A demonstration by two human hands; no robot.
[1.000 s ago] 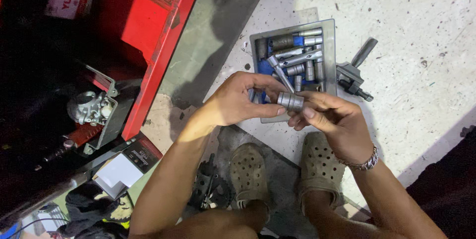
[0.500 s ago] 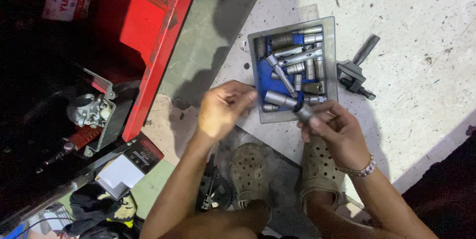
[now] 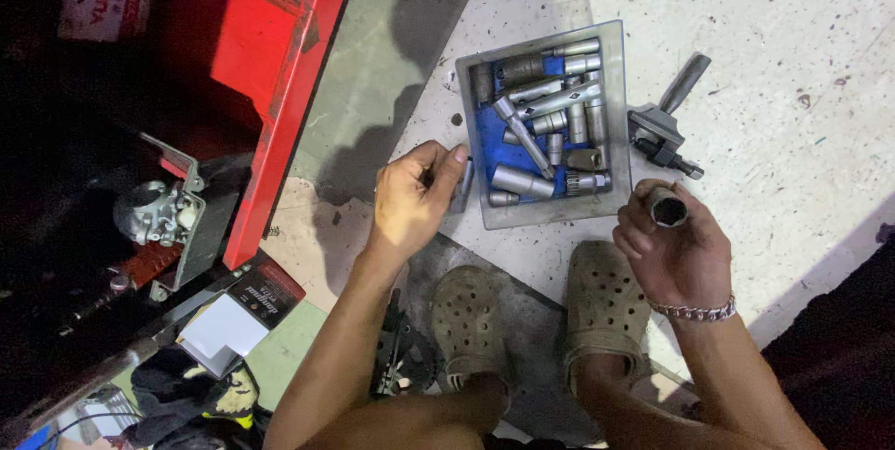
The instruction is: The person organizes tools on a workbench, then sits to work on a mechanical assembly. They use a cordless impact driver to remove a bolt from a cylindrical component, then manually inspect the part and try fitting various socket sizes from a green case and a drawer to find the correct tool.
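Steel hollow socket (image 3: 667, 207) sits pinched in my right hand (image 3: 673, 254); my left hand (image 3: 416, 198) curls loosely beside the grey socket tray (image 3: 611, 114).

The floor (image 3: 792, 30) is pale grey concrete with small dark spots and scratches. A darker grey-green strip (image 3: 373, 49) runs down beside it, with a shadow lying across it. On the left stands a big red metal frame (image 3: 280, 68). Under it the space is very dark. A small silver engine part (image 3: 154, 212) sits there next to a grey metal bracket (image 3: 191, 180). Near the bottom left lie a small dark box with a white top (image 3: 238, 315) and a bundle of dark and yellow cloth (image 3: 186, 394). The light is bright on the right side.
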